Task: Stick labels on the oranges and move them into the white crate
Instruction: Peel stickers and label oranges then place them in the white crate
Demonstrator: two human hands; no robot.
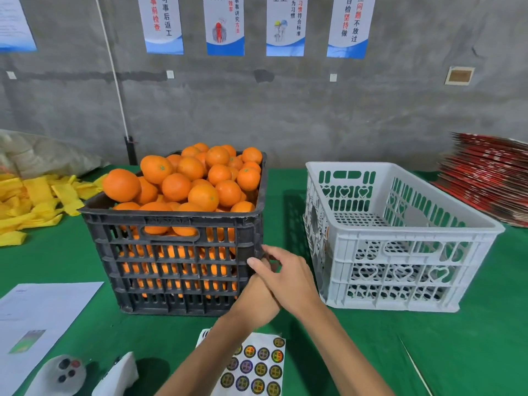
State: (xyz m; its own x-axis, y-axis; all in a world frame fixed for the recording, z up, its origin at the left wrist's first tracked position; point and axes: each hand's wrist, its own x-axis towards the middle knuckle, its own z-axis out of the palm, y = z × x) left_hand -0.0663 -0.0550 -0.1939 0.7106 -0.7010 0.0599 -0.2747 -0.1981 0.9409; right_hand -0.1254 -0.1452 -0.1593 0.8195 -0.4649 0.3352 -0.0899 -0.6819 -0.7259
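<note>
Both hands meet in front of the black crate's (174,252) right corner, above the label sheet (254,364) — probably working a label loose or passing one between fingers, though none is visible. The right hand (288,281) lies over the left hand (257,295), its fingers bent toward the left fingertips; whether either pinches anything I cannot tell. The oranges (188,178) are heaped in the black crate, unlabelled as far as shows. The white crate (400,252) stands just to the right, holding no fruit — close for short transfers.
</note>
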